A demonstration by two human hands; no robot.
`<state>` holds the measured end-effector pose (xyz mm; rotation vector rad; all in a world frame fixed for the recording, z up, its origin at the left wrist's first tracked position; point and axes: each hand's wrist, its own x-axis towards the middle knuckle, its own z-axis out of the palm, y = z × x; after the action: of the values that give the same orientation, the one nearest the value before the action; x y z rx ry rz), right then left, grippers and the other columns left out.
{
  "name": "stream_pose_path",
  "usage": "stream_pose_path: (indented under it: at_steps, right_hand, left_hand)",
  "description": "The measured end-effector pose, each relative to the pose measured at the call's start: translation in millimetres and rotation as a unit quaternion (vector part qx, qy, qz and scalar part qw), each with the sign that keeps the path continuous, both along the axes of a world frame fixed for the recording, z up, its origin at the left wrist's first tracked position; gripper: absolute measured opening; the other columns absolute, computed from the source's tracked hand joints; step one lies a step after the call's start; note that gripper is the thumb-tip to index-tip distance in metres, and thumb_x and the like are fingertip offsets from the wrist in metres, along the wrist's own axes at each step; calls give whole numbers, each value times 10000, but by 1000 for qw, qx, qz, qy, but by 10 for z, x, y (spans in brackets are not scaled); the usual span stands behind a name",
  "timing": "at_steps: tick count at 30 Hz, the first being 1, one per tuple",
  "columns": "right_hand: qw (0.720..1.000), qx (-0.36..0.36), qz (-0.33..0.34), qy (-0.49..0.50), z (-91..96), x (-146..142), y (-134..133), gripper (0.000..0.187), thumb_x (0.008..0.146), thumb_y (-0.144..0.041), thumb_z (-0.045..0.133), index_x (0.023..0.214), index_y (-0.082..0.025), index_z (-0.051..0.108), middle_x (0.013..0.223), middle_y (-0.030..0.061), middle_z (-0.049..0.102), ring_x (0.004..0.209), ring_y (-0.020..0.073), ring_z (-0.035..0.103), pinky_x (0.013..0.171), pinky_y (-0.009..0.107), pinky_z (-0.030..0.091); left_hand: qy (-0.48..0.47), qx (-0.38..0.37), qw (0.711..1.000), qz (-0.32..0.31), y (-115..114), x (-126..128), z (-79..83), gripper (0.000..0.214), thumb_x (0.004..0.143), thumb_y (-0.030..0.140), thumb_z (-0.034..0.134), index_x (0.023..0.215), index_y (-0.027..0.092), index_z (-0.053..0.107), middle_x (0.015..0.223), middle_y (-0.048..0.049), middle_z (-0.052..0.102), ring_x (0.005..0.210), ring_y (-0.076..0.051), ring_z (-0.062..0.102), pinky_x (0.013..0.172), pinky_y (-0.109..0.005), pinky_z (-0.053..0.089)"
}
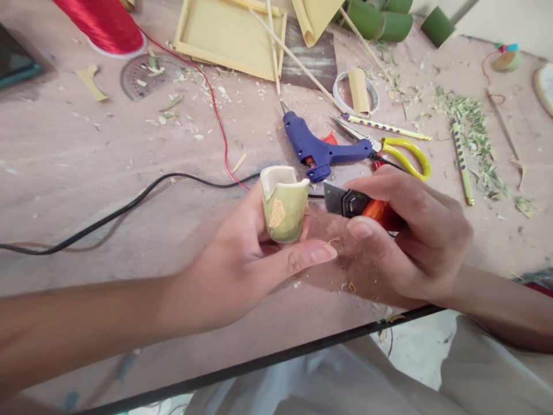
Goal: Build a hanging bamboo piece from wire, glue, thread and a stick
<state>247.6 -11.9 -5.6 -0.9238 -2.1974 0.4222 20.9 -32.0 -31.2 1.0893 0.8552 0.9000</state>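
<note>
My left hand (254,253) holds a short pale-green bamboo piece (287,216) upright, fingers behind it and thumb stretched along its lower front. The piece is hollow, with a notch cut into its rim and a tan scraped patch on its side. In my right hand (415,230) is a utility knife (360,204) with an orange and black body, gripped between thumb and fingers. Its blade points left toward the bamboo, a small gap apart from it. Just beyond both hands lie a blue glue gun (319,144) and scissors (406,155) with yellow handles.
A black cable (129,204) crosses the table (173,138) at left. Farther back are a red thread spool (103,26), a cream tray (228,40), a tape roll (375,95) and green bamboo pieces (395,26). Shavings (477,135) and patterned pencils (463,164) lie at right.
</note>
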Motion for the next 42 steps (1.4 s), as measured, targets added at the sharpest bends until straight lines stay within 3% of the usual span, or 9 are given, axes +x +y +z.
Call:
stream_pose_path:
  at_steps: [3, 8, 14, 18, 21, 25, 35, 42]
  right_hand:
    - [999, -36, 11, 15, -1, 13, 38, 185, 1062, -303, 686, 1176, -158, 683, 1033, 58, 776, 952, 160, 750, 851, 296, 585]
    - [998, -60, 35, -6, 8, 18, 61, 183, 1077, -337, 651, 1159, -175, 675, 914, 21, 747, 823, 132, 712, 753, 283, 545]
    - [995, -86, 40, -17, 46, 27, 41, 193, 1067, -356, 642, 1124, -176, 678, 869, 15, 731, 745, 125, 666, 694, 284, 511]
    - [991, -109, 58, -52, 70, 39, 25, 256, 1084, -407, 634, 1123, -160, 688, 831, -4, 708, 644, 95, 581, 603, 269, 459]
    - [989, -101, 76, -76, 70, 36, 16, 270, 1095, -403, 618, 1097, -141, 684, 829, -4, 675, 654, 90, 553, 591, 270, 429]
    - [989, -86, 94, -72, 57, 20, 9, 248, 1098, -359, 612, 1122, -121, 677, 843, -2, 638, 676, 90, 510, 587, 263, 402]
    - [989, -80, 103, -70, 46, 18, 7, 234, 1088, -347, 630, 1147, -127, 683, 841, 4, 635, 680, 104, 521, 584, 272, 405]
    - [990, -85, 99, -54, 53, 28, 22, 226, 1070, -340, 660, 1164, -139, 701, 858, 12, 658, 673, 107, 543, 583, 260, 438]
  left_hand:
    - [-18, -17, 1000, -18, -2, -11, 36, 385, 932, 237, 835, 1191, 191, 554, 816, 64, 656, 666, -82, 636, 587, -156, 555]
    - [-39, -17, 998, -39, -14, -96, 33, 178, 1030, 214, 706, 1167, 214, 593, 935, 32, 640, 843, -117, 646, 755, -214, 603]
    - [-6, -3, 996, -89, -3, -138, 32, 209, 1097, 301, 627, 1250, 276, 488, 1041, 38, 700, 909, -146, 718, 745, -244, 631]
    - [-6, 14, 997, -79, -11, -114, 19, 193, 1108, 322, 633, 1230, 277, 492, 1034, 41, 669, 883, -117, 688, 734, -200, 622]
    - [-21, 12, 996, -82, -23, -111, -4, 193, 1103, 322, 654, 1239, 278, 525, 1033, 38, 663, 839, -101, 649, 716, -176, 609]
    - [-8, 15, 996, -89, -28, -125, -30, 218, 1102, 326, 654, 1299, 291, 568, 1134, 7, 658, 957, -139, 659, 781, -215, 641]
    - [6, -14, 994, -107, -25, -168, -9, 239, 1093, 412, 669, 1301, 322, 594, 1089, 9, 625, 953, -169, 619, 789, -249, 625]
    - [-17, -14, 994, -107, -40, -148, -4, 240, 1121, 406, 641, 1338, 326, 578, 1204, 3, 664, 1096, -174, 669, 893, -255, 648]
